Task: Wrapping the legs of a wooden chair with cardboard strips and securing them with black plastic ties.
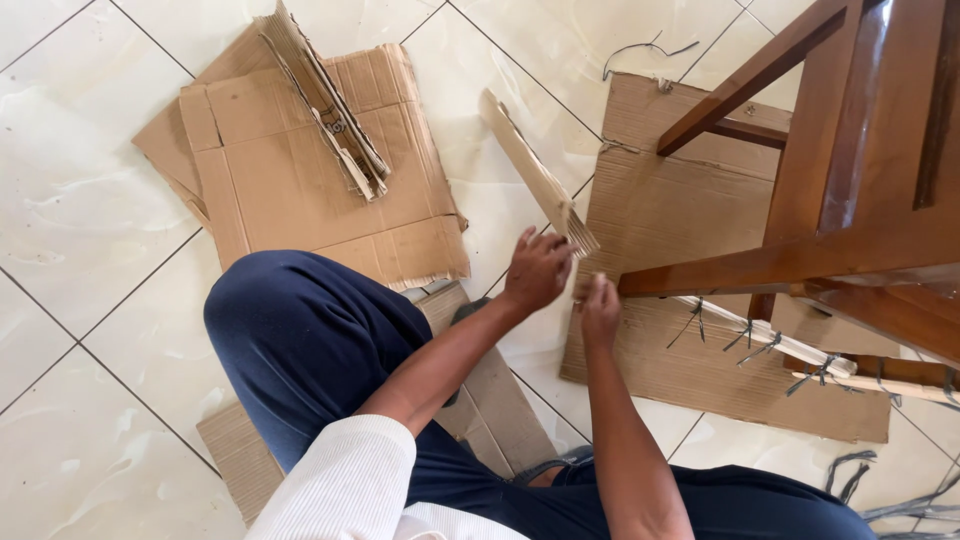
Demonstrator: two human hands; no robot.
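My left hand (537, 270) grips the lower end of a long folded cardboard strip (530, 170) that slants up and away to the left. Beside it, my right hand (600, 305) pinches the same end of the strip, right at the tip of a brown wooden chair rail (760, 268). Both hands sit over a flat cardboard sheet (680, 210) that lies under the chair. My bent knee in dark blue trousers (300, 340) is just left of my left forearm.
A wooden chair frame (860, 170) fills the right side, with pale strips tied by grey cords (760, 335) along a lower rail. Flattened cardboard pieces (300, 170) lie on the white tiled floor at upper left. Loose grey cords (900, 500) lie at bottom right.
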